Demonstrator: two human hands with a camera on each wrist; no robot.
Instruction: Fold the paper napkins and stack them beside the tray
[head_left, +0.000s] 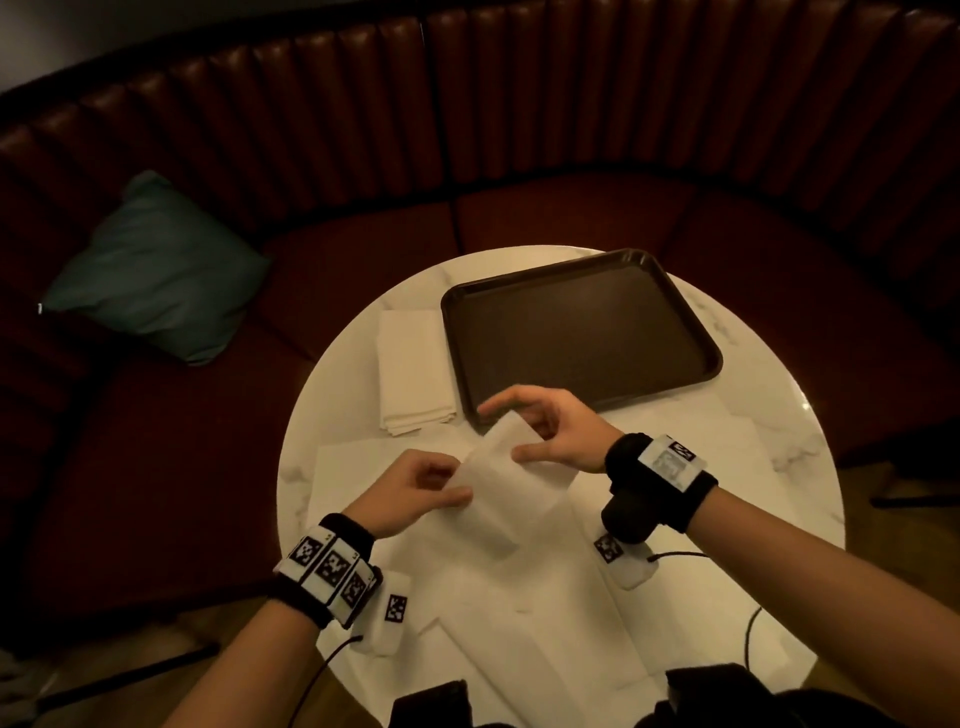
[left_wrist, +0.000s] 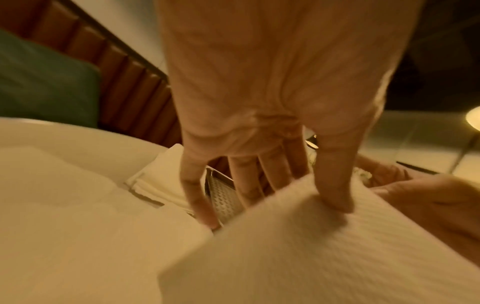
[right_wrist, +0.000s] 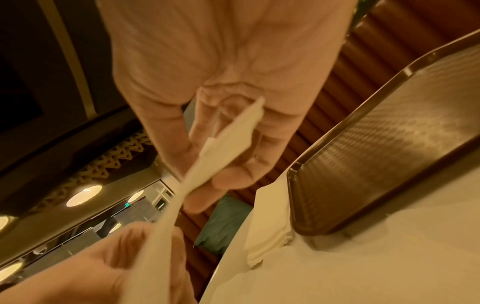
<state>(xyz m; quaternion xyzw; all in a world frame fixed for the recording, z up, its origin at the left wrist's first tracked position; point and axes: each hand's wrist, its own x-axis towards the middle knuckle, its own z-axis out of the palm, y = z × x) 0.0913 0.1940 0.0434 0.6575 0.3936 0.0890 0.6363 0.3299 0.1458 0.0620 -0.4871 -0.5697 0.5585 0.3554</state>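
1. A white paper napkin (head_left: 493, 488), already doubled into a narrow strip, is held above the table between both hands, just in front of the near edge of the brown tray (head_left: 582, 332).
2. Its left edge is pinched between thumb and fingers by the left hand (head_left: 415, 488); its far end is pinched by the right hand (head_left: 550, 431), the layered edge being seen between thumb and fingers in the right wrist view.
3. The napkin is judged light, limp and easily torn or creased; it would best be taken at corners and along the folded edge, with a light pinch, so that the layers are kept aligned.
4. A stack of folded napkins (head_left: 415, 369) lies just beside the tray's left edge, where this one is presumably to be laid.
5. Unfolded napkins (head_left: 571, 613) are spread over the near part of the round marble table (head_left: 332, 374).
6. A red padded bench (head_left: 519, 130) and a teal cushion (head_left: 156, 270) are seen beyond.
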